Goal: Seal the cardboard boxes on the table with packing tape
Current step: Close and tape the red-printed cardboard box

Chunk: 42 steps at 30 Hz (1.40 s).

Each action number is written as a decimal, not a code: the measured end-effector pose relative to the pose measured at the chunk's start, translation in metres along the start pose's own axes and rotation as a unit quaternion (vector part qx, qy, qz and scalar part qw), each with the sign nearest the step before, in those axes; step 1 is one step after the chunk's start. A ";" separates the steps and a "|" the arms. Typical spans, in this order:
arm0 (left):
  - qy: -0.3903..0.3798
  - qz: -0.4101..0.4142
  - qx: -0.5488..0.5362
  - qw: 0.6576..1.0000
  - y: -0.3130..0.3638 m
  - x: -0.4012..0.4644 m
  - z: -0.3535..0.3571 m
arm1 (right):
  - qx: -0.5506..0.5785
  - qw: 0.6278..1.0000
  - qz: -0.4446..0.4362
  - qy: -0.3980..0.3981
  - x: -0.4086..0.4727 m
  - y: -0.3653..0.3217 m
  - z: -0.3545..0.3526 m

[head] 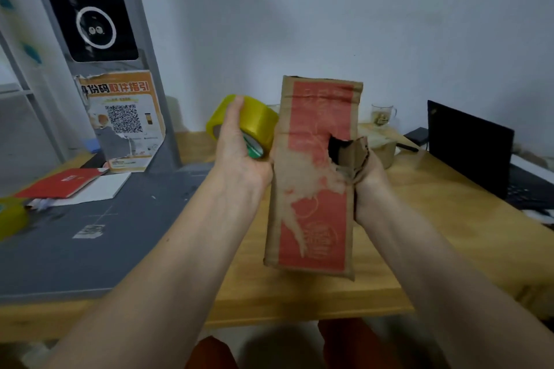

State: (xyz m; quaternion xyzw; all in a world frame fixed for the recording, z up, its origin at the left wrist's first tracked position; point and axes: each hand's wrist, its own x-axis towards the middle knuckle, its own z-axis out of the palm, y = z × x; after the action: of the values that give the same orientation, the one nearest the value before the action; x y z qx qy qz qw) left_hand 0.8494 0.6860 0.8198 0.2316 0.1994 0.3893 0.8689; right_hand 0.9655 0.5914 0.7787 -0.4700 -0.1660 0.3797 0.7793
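A tall, worn cardboard box (314,177) with a torn red label is held upright above the wooden table (434,219). A ragged hole gapes in its right side. My right hand (370,180) grips the box at that torn edge. My left hand (239,153) holds a roll of yellow packing tape (248,123) just left of the box, thumb over the roll's top; the roll nearly touches the box's left edge.
A grey cutting mat (90,234) covers the table's left half, with a red-and-white booklet (69,186) and a second yellow tape roll (12,216) on it. A grey kiosk (120,69) stands behind. A black laptop (470,150) and glass mug (382,114) sit at right.
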 end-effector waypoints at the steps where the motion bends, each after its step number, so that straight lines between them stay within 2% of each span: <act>1: 0.014 0.006 0.003 1.000 -0.001 -0.002 0.006 | -0.007 1.000 -0.001 -0.001 -0.004 -0.012 0.004; 4: 0.049 0.021 0.012 0.998 -0.001 -0.009 0.019 | -0.009 1.000 0.002 -0.023 -0.005 -0.033 0.008; 8: 0.068 0.032 0.000 0.997 0.005 -0.005 0.028 | -0.009 0.998 0.049 -0.043 0.000 -0.044 0.014; 14: 0.120 0.066 -0.059 0.989 0.012 0.009 0.029 | -0.031 0.999 0.015 -0.021 0.016 -0.048 0.030; 16: 0.131 0.073 -0.075 0.986 0.015 0.015 0.021 | -0.029 0.998 -0.016 -0.049 0.024 -0.041 0.025; 20: 0.148 0.069 -0.082 0.983 0.007 0.020 0.004 | -0.134 0.982 -0.048 -0.121 0.027 -0.022 0.023; 22: 0.150 0.066 -0.087 0.983 0.007 0.023 0.004 | -0.124 0.986 -0.022 -0.112 0.031 -0.024 0.029; 25: 0.151 0.046 -0.068 0.985 0.015 0.028 0.007 | -0.172 0.981 0.013 -0.094 0.037 -0.037 0.037; 30: 0.173 0.041 -0.038 0.983 0.010 0.030 -0.004 | -0.277 0.958 0.006 -0.076 0.044 -0.033 0.044; 32: 0.174 0.073 -0.030 0.982 0.011 0.030 -0.010 | -0.383 0.919 -0.075 -0.059 0.050 -0.027 0.039; 33: 0.171 0.099 -0.025 0.980 0.014 0.032 -0.012 | -0.402 0.904 -0.128 -0.069 0.050 -0.023 0.036; 34: 0.173 0.117 -0.022 0.978 0.017 0.034 -0.014 | -0.391 0.901 -0.170 -0.084 0.047 -0.020 0.034; 35: 0.181 0.130 -0.026 0.975 0.022 0.035 -0.013 | -0.347 0.914 -0.188 -0.095 0.042 -0.015 0.032; 37: 0.239 0.168 -0.072 0.954 0.029 0.036 -0.010 | -0.237 0.947 -0.182 -0.115 0.036 -0.010 0.027; 38: 0.272 0.202 -0.096 0.936 0.032 0.039 -0.009 | -0.215 0.952 -0.178 -0.126 0.035 -0.009 0.025; 40: 0.271 0.268 -0.110 0.918 0.033 0.041 -0.005 | -0.251 0.941 -0.180 -0.142 0.035 -0.010 0.025; 42: 0.241 0.284 -0.113 0.921 0.031 0.041 0.000 | -0.315 0.920 -0.182 -0.145 0.036 -0.015 0.025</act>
State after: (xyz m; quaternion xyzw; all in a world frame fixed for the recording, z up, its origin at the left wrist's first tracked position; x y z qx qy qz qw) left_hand 0.8570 0.7361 0.8303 0.0778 0.2836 0.6837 0.6678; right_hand 0.9800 0.6296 0.8006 -0.5931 -0.4708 0.2236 0.6137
